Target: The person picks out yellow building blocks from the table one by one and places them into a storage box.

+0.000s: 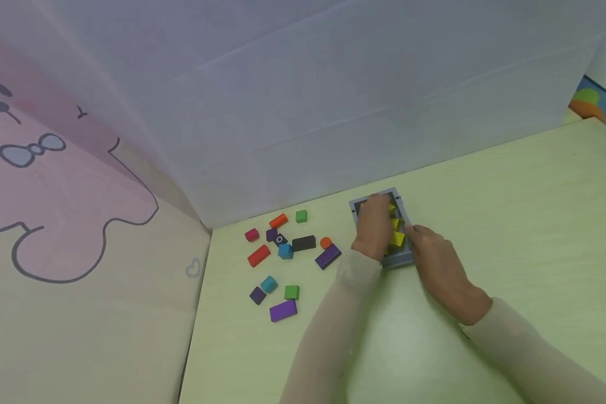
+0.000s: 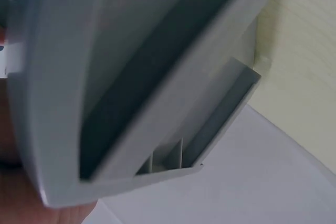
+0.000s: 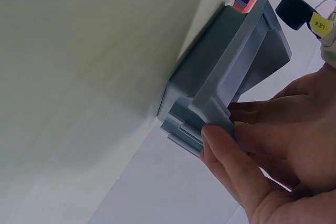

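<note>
In the head view a grey box (image 1: 400, 260) stands on the table with several yellow blocks (image 1: 396, 239) inside. My left hand (image 1: 375, 225) reaches over its left side, knuckles up, fingertips hidden down in the box. On the right side, my right hand (image 1: 438, 264) grips the rim, thumb on top. The right wrist view has the grey box (image 3: 207, 72) close up, with the right hand's fingers (image 3: 233, 169) curled at its stepped corner. Large and blurred, the grey box (image 2: 157, 114) fills much of the left wrist view. I cannot tell whether the left hand holds a block.
Left of the box lie loose blocks: a black one (image 1: 303, 243), a red one (image 1: 258, 256), a purple one (image 1: 283, 311), a green one (image 1: 292, 292), an orange one (image 1: 325, 243) and several others. A pale curtain (image 1: 333, 112) hangs behind the table (image 1: 510, 224).
</note>
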{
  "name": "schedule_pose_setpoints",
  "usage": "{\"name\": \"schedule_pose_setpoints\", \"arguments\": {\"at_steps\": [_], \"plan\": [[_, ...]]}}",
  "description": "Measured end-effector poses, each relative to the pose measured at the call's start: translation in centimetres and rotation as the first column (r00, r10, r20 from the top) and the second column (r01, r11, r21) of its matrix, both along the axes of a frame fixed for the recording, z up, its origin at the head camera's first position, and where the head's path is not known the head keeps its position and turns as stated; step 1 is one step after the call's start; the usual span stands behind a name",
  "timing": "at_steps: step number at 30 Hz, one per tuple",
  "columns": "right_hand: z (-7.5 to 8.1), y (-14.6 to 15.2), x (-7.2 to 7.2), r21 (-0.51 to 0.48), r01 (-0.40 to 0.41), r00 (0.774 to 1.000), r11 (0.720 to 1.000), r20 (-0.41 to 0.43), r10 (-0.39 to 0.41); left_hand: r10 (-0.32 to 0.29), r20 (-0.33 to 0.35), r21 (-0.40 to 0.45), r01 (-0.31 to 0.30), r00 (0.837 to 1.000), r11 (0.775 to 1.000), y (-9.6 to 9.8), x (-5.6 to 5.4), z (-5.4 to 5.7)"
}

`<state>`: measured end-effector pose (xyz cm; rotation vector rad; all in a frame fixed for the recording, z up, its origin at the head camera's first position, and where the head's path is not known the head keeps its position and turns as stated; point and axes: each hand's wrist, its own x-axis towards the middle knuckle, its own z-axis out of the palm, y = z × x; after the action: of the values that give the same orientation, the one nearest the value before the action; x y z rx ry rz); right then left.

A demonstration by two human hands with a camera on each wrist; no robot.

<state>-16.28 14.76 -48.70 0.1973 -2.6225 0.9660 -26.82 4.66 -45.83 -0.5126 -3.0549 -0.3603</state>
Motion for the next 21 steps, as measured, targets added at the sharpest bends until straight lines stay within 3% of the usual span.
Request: {"name": "schedule_pose_setpoints", "arguments": {"at_steps": [7, 15, 21], "plan": [[-0.06, -0.07, -0.05, 0.010, 0.007, 1.000, 1.000, -0.010, -0.007, -0.008, -0.014, -0.095, 0.006, 1.000, 0.995, 0.37, -0.03, -0.26], [-0.17, -0.02, -0.01, 0.020, 0.005, 1.000, 1.000, -0.008, -0.005, 0.002, 0.034, -0.126, 0.003, 0.999, 0.992, 0.68, -0.04, -0.40], [-0.19, 0.04, -0.01, 0.022, 0.006, 1.000, 1.000, -0.018, -0.006, -0.002, 0.029, -0.153, 0.007, 1.000, 0.988, 0.87, -0.23, -0.60]]}}
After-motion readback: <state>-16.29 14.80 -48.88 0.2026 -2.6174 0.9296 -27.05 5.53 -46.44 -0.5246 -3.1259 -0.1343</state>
